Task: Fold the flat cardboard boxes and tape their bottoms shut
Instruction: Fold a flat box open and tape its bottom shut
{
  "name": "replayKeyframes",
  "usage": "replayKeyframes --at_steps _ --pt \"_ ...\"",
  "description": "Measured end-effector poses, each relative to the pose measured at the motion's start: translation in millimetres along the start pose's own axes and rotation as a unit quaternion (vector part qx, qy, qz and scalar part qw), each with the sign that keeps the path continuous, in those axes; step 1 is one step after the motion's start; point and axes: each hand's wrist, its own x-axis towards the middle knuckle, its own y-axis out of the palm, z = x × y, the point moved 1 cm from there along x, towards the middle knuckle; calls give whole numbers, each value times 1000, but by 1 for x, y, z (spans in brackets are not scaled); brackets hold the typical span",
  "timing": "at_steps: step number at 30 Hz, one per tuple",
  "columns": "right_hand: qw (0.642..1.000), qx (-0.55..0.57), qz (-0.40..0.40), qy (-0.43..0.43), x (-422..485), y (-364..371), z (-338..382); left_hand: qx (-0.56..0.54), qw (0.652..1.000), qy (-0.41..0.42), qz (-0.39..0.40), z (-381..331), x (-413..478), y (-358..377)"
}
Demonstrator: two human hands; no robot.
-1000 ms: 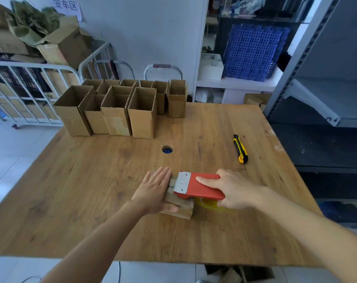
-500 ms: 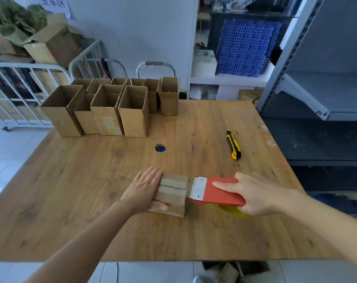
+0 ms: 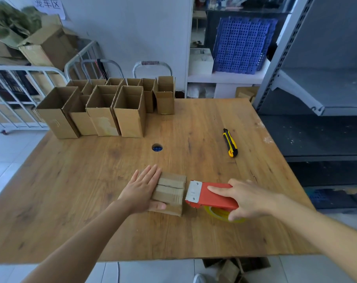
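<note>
Taping step: flat left hand [image 3: 142, 192] steadied brown cardboard box [image 3: 170, 193]; right hand [image 3: 247, 199] gripped red tape dispenser [image 3: 212, 201] beside it. Next move likely required severing tape.

Left hand [image 3: 142, 190] flat on box [image 3: 169, 193], right hand [image 3: 249, 199] gripping tape dispenser [image 3: 211, 196].

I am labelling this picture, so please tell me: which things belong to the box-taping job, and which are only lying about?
Job: small box under left hand; red tape dispenser in right hand; open boxes standing at the back.
Lying about: utility knife; blue crate on the shelf.
</note>
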Motion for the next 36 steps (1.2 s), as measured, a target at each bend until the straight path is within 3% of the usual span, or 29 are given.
replayKeyframes --at_steps 5,13,17,22,28,36 --pt "999 51 -11 5 -4 19 -20 19 1000 10 -8 0 -1 1" --pt "1000 0 -18 3 -20 21 -27 -8 1000 -7 22 -6 1 -6" --pt "999 -35 -26 -4 -9 19 -15 -82 990 -105 51 -32 11 -34" --pt "998 -65 -6 -5 1 18 -7 -86 968 -231 41 -76 31 -33" --pt "996 -92 9 0 5 9 0 -86 971 -222 -6 -78 26 -11" --pt "983 -178 45 -6 26 -32 34 -112 967 -230 -7 -84 28 -13"
